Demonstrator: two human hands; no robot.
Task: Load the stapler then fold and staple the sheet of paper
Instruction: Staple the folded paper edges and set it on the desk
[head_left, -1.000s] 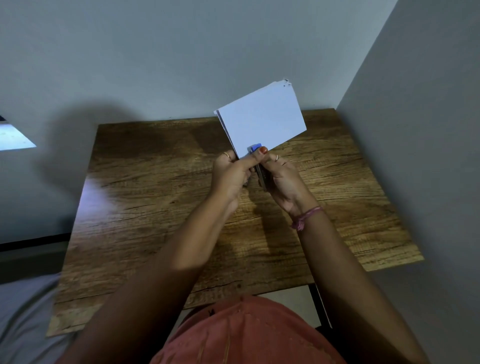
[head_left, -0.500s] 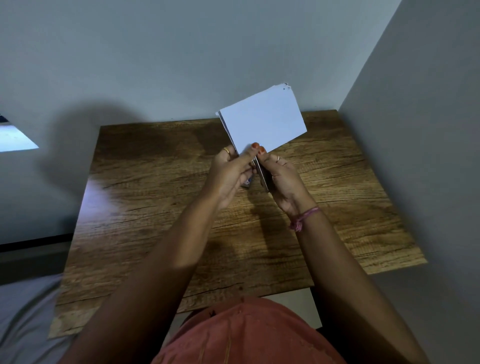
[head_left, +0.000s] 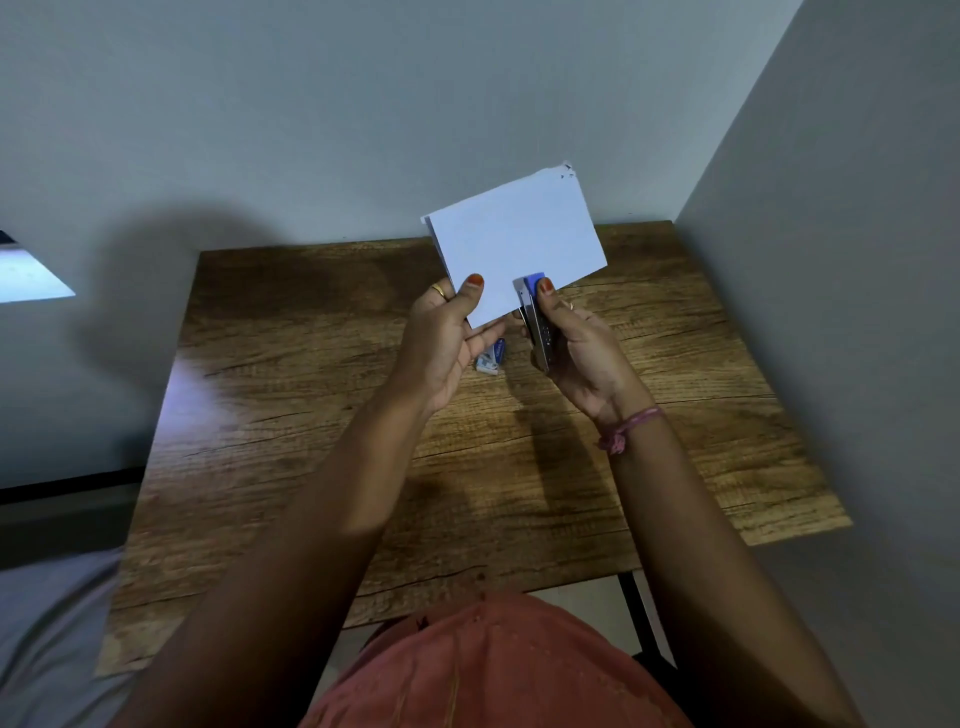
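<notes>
The folded white sheet of paper (head_left: 514, 241) is held up in the air above the wooden table (head_left: 322, 415). My left hand (head_left: 447, 338) pinches its lower left corner between thumb and fingers. My right hand (head_left: 576, 353) grips a small metal stapler (head_left: 535, 322) with a blue top, its jaws at the paper's lower edge and my thumb on the blue end. Staple marks show at the paper's top right corner. A small blue and white staple box (head_left: 491, 358) lies on the table below my hands.
The table stands in a corner, with a grey wall (head_left: 363, 130) behind and another (head_left: 857, 260) close on the right. A black table leg (head_left: 641, 613) and my orange-red clothing (head_left: 493, 665) are at the bottom. A grey cloth surface (head_left: 47, 639) lies at the lower left.
My hands have drawn apart. The left hand moved left along the paper's edge, uncovering the staple box, and the stapler's blue top shows again at the lower edge.
</notes>
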